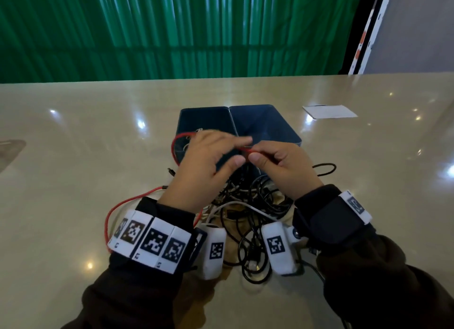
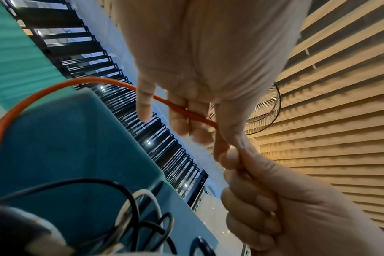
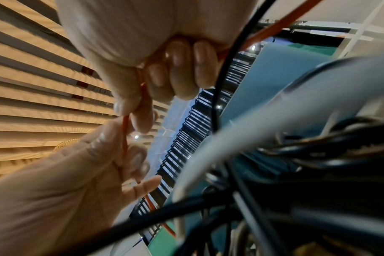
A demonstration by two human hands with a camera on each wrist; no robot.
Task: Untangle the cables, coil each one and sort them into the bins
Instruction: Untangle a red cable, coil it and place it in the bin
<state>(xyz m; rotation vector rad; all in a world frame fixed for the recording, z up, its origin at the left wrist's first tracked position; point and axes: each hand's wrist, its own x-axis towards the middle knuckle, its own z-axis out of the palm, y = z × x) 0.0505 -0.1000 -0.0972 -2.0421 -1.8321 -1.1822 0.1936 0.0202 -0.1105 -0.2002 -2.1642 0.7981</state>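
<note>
— Pinching the red cable (image 1: 245, 149) between both hands over the near rims of the two blue bins (image 1: 270, 122), mid-table: left hand (image 1: 204, 166) and right hand (image 1: 277, 166) thumb to thumb, a red loop arching over the left bin, the tail trailing toward the near-left edge.
— And below?
— Tangle of black and white cables (image 1: 248, 215) on the glossy beige table (image 1: 73, 132), near edge; a white card (image 1: 329, 111) far right; green curtain (image 1: 172, 28) behind.
— From the left wrist?
— Left hand's fingers (image 2: 180, 117) curled round the red cable, right hand fisted on it just below.
— Right wrist?
— Same narrow hold, thumb and fingers (image 3: 180, 69) clamping the strand; black cables blurred close; slatted wood overhead.
— Advice for coiling?
— Probably: keep loops even, feed slack gently, free the tail from the tangle first.
</note>
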